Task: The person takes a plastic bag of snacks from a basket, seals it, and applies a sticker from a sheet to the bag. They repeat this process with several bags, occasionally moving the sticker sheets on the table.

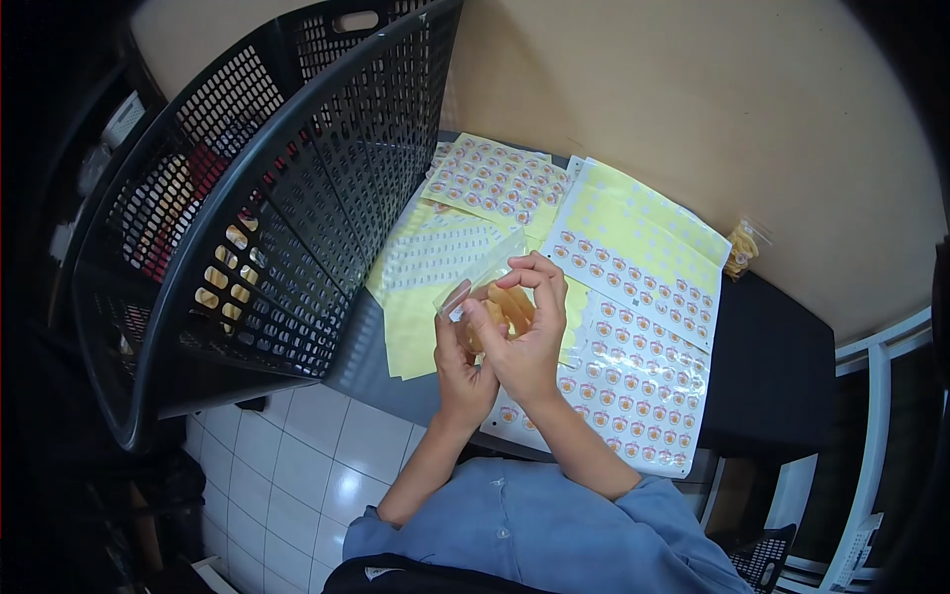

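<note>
Between my two hands is a clear plastic bag of yellowish snack pieces (508, 309), held over the sheets in the middle of the table. My left hand (461, 372) wraps round the bag's lower left side. Curled over its right side is my right hand (535, 332), thumb and fingers pressed to the plastic. The bag's clear upper part points up and to the left. Beneath lie yellow backing sheets (406, 332) and a white sheet of round printed stickers (633, 396). Part of the bag is hidden by my fingers.
A tall dark perforated basket (327, 198) stands at the left, with several packets inside. Another sticker sheet (495, 178) lies at the back by the wall (693, 89). At the right, a filled snack bag (744, 247) rests on the dark surface (777, 346).
</note>
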### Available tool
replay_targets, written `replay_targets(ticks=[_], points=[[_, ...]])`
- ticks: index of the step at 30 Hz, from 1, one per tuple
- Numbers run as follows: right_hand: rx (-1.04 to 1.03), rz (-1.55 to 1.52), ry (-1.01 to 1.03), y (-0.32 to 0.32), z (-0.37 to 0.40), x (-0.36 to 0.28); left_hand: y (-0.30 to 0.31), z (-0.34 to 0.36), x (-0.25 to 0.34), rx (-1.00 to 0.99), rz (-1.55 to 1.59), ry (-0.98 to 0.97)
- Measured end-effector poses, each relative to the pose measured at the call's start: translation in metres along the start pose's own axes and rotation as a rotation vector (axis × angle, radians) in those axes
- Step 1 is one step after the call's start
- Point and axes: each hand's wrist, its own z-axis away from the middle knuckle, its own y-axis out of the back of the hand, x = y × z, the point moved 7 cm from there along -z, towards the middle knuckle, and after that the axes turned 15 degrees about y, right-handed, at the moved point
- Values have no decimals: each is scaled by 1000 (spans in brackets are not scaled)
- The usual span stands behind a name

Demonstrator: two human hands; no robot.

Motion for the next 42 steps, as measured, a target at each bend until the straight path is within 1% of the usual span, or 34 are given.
replay_targets(ticks=[2, 4, 6, 8, 9, 10, 11, 12, 14, 15, 16, 18, 19, 20, 22, 23, 24, 25, 26, 28, 29, 30, 32, 35, 37, 39, 42], points=[[-64, 39, -44, -2, 0, -2, 1, 2, -1, 4, -17, -4], [-68, 38, -56, -2, 7, 4, -1, 3, -14, -66, 4, 87], [-73, 37, -71, -2, 13, 10, 0, 5, -23, -68, -4, 121], [-141, 37, -83, -2, 18, 16, 2, 5, -34, -69, -12, 158], [-161, 47, -22, 0, 17, 17, 8, 2, -40, -37, 46, 171], [-159, 49, -22, 4, 17, 24, 16, -1, -47, -6, 104, 185], [-124, 24, -67, 11, 17, 37, 26, -6, -56, 48, 46, 192], [-90, 0, -111, 18, 17, 51, 31, -10, -53, 45, 47, 192], [-80, 132, -130, 33, 7, 75, 46, -16, -56, 165, 440, 375], [-98, 169, -126, 39, 2, 93, 50, -19, -60, 185, 545, 482], [-117, 206, -121, 43, -3, 110, 57, -26, -62, 184, 545, 483], [-145, 227, -110, 46, -16, 137, 46, -38, -73, -85, 876, 673], [-173, 248, -97, 43, -23, 147, 44, -44, -76, -35, 893, 767], [-174, 247, -96, 41, -30, 156, 43, -55, -81, -35, 894, 766], [-375, 352, -33, 25, -39, 167, 13, -73, -73, -603, 1256, 791], [-375, 353, -34, 21, -44, 170, 5, -83, -75, -531, 1259, 873], [-450, 414, 71, 11, -49, 167, 0, -95, -77, -531, 1259, 874], [-524, 476, 176, 0, -52, 164, -9, -104, -84, -561, 1316, 966], [-523, 478, 176, -5, -55, 167, -17, -112, -90, -591, 1371, 1059], [-601, 550, 291, -20, -57, 171, -25, -130, -103, -598, 1359, 1094], [-577, 583, 367, -25, -60, 169, -29, -137, -109, -603, 1345, 1129], [-577, 586, 365, -27, -62, 172, -31, -144, -114, -605, 1345, 1132], [-724, 629, 349, -37, -58, 183, -37, -152, -123, -639, 1361, 1171], [-723, 670, 367, -42, -56, 190, -41, -158, -135, -658, 1349, 1199], [-738, 664, 342, -42, -56, 193, -42, -160, -142, -652, 1357, 1207], [-751, 655, 317, -42, -54, 196, -43, -159, -143, -646, 1363, 1215], [-716, 686, 330, -41, -56, 196, -44, -160, -142, -656, 1368, 1220]])
